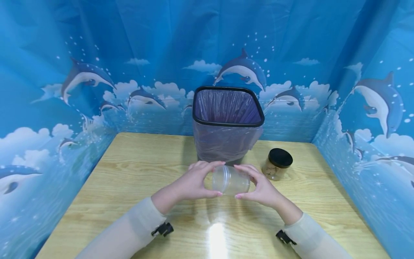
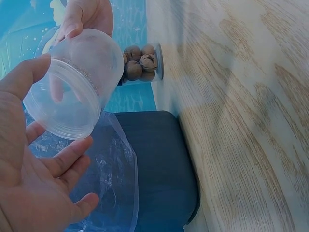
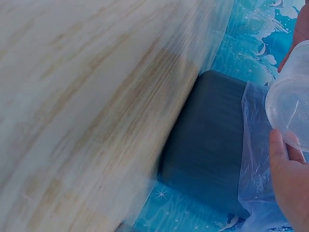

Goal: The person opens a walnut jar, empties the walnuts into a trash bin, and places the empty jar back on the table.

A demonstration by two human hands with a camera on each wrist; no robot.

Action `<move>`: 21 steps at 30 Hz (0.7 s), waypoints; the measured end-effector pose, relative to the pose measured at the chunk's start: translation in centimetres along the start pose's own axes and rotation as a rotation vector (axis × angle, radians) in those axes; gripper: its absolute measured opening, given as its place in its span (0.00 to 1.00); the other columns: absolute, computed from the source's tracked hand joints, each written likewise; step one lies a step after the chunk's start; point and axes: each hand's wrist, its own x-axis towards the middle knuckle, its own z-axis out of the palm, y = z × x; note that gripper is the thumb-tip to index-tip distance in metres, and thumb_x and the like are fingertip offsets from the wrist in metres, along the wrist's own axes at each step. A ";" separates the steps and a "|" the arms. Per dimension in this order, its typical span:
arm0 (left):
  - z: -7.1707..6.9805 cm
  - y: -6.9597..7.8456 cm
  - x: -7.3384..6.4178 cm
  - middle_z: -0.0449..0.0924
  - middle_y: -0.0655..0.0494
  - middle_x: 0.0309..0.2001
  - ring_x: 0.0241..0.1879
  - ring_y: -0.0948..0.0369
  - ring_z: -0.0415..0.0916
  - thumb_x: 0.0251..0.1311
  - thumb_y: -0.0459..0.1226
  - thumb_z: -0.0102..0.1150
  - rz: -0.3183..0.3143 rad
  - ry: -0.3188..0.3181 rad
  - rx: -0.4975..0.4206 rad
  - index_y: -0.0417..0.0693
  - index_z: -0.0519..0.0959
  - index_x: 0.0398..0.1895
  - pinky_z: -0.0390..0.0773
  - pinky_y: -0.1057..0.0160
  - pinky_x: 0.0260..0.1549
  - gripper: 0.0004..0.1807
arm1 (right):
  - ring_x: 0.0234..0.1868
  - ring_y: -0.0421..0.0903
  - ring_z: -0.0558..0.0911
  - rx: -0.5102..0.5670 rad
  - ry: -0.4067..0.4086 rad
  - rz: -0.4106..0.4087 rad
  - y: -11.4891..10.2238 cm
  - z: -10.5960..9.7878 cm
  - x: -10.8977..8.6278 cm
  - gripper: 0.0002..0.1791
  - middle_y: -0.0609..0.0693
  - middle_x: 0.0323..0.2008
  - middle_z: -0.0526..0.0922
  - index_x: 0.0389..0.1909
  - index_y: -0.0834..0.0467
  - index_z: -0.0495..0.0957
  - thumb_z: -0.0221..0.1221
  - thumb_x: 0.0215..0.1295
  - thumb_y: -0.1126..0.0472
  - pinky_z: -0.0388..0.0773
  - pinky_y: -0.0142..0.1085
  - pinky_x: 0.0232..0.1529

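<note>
A clear plastic jar (image 1: 238, 182) lies on its side in the air between both hands, above the table and in front of the bin. My left hand (image 1: 194, 182) holds its rim end between thumb and fingers, while my right hand (image 1: 262, 190) grips the base end the same way. In the left wrist view the jar's round threaded mouth (image 2: 63, 101) faces the left palm, and small brown specks cling to its inner wall. The right wrist view catches the jar's base (image 3: 292, 113) at the right edge, with right fingertips against it.
A dark bin (image 1: 220, 144) with a translucent purple liner stands at the table's back, just beyond the hands. To its right is a black-lidded jar (image 1: 277, 163) of round brown nuts (image 2: 140, 63). A blue dolphin-print curtain (image 1: 155, 72) surrounds the wooden table (image 1: 129, 169).
</note>
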 end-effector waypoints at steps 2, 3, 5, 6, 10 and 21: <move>0.0 0.0 0.0 0.77 0.57 0.54 0.59 0.55 0.69 0.50 0.55 0.75 0.002 0.001 -0.006 0.66 0.59 0.77 0.58 0.42 0.66 0.50 | 0.65 0.46 0.69 0.002 0.000 0.001 0.0 0.0 0.0 0.48 0.48 0.66 0.69 0.71 0.60 0.67 0.79 0.48 0.59 0.66 0.32 0.65; 0.0 0.0 0.0 0.77 0.57 0.54 0.59 0.55 0.69 0.50 0.55 0.75 0.003 0.002 -0.006 0.66 0.59 0.77 0.58 0.42 0.66 0.50 | 0.65 0.46 0.69 0.003 0.000 0.002 0.0 0.0 0.0 0.48 0.48 0.66 0.69 0.71 0.60 0.67 0.79 0.48 0.59 0.66 0.32 0.65; 0.0 0.0 0.0 0.77 0.57 0.54 0.59 0.55 0.69 0.50 0.55 0.75 0.007 0.006 -0.007 0.65 0.60 0.76 0.58 0.42 0.66 0.50 | 0.65 0.46 0.69 0.000 0.002 0.001 0.0 0.0 0.0 0.48 0.49 0.66 0.69 0.71 0.59 0.67 0.78 0.48 0.59 0.66 0.32 0.65; 0.0 0.0 0.0 0.77 0.57 0.54 0.59 0.55 0.69 0.50 0.55 0.75 0.008 0.008 -0.005 0.65 0.60 0.76 0.58 0.42 0.66 0.50 | 0.65 0.46 0.69 -0.001 0.002 0.000 0.0 0.0 0.0 0.48 0.49 0.66 0.69 0.71 0.59 0.67 0.78 0.48 0.59 0.66 0.32 0.65; 0.0 0.0 -0.1 0.77 0.58 0.54 0.59 0.55 0.69 0.50 0.56 0.74 0.012 0.011 0.001 0.64 0.60 0.77 0.58 0.42 0.66 0.50 | 0.65 0.46 0.70 -0.006 0.003 0.003 0.0 0.0 0.0 0.47 0.48 0.66 0.69 0.71 0.56 0.68 0.78 0.49 0.60 0.66 0.32 0.65; 0.2 -0.2 -0.2 0.77 0.58 0.55 0.58 0.56 0.70 0.52 0.58 0.72 0.021 0.026 0.025 0.63 0.59 0.77 0.60 0.42 0.65 0.50 | 0.65 0.48 0.70 -0.005 -0.014 0.017 -0.1 0.1 0.1 0.48 0.45 0.66 0.69 0.72 0.52 0.67 0.78 0.49 0.58 0.66 0.33 0.66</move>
